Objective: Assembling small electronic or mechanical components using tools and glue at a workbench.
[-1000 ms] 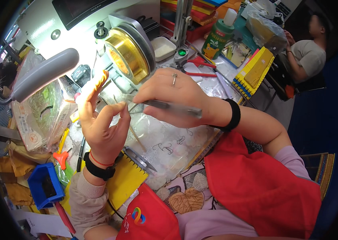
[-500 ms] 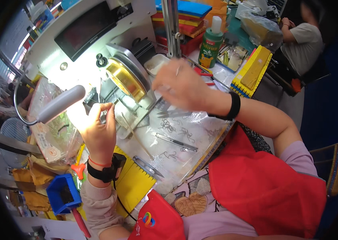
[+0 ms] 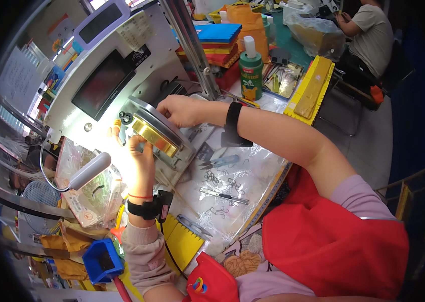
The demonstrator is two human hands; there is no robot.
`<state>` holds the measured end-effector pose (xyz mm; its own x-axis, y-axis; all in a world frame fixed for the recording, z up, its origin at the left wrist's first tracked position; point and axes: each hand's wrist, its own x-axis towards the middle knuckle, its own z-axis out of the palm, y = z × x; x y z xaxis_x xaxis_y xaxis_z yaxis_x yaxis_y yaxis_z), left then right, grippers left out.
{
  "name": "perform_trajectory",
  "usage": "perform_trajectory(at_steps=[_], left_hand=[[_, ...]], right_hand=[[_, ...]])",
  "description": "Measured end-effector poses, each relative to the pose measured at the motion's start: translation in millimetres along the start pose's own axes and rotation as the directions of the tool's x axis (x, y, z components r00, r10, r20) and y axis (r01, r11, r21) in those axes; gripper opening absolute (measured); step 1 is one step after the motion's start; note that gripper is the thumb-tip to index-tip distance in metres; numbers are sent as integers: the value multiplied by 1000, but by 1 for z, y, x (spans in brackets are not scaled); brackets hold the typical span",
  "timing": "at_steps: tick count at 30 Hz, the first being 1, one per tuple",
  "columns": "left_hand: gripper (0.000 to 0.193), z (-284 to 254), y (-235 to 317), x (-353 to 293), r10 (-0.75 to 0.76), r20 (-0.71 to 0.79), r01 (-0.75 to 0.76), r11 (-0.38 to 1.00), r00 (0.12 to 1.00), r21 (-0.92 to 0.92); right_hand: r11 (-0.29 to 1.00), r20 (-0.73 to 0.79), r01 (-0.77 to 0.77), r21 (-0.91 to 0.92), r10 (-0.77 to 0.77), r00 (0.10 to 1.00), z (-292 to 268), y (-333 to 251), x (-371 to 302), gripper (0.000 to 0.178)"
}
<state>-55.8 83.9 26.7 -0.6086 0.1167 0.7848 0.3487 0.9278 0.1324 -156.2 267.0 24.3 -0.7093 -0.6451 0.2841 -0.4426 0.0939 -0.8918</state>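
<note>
My left hand [image 3: 139, 160], washed out by the lamp's glare, is at the front of a gold-rimmed wheel [image 3: 156, 137] on a white machine. Its thumb and index finger are curled together; whatever they pinch is too bright to make out. My right hand [image 3: 181, 110] reaches over the wheel's grey far side, fingers bent down and their tips hidden. On the clear-covered worktop lie thin dark wire-like pieces [image 3: 216, 177], a slim dark-and-silver tool [image 3: 225, 196], grey pointed snips [image 3: 221, 162] and another pair of snips [image 3: 195, 227].
A grey lamp [image 3: 90, 170] on a bent arm stands left of my left hand. Nearby are a blue bin [image 3: 103, 260] and a yellow board [image 3: 182, 246]. A green bottle [image 3: 251, 75] and a yellow rack [image 3: 310, 90] stand behind my right arm. Another person [image 3: 371, 38] sits at far right.
My right hand has moved left and down from above the worktop to behind the wheel. My left hand has come closer to the wheel's gold rim. The view has shifted.
</note>
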Motion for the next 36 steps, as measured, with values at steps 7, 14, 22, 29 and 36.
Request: perform_trajectory(at_steps=[7, 14, 22, 29, 36], left_hand=[[17, -45, 60, 2, -185, 262, 303, 783, 947, -543], [7, -40, 81, -16, -88, 541, 532, 370, 836, -762], [10, -56, 68, -21, 97, 177, 10, 852, 980, -523], [14, -73, 70, -16, 334, 149, -196, 799, 931, -569], [16, -75, 73, -18, 490, 212, -207, 667, 846, -716]], right_hand=[[612, -421, 435, -660, -782, 460, -9, -46, -68, 10], [397, -112, 531, -748, -865, 489, 8, -52, -114, 18], [63, 302, 493, -868, -720, 624, -68, -85, -146, 22], [242, -179, 166, -956, -928, 326, -177, -229, 10, 13], [777, -777, -77, -625, -609, 160, -277, -331, 172, 36]])
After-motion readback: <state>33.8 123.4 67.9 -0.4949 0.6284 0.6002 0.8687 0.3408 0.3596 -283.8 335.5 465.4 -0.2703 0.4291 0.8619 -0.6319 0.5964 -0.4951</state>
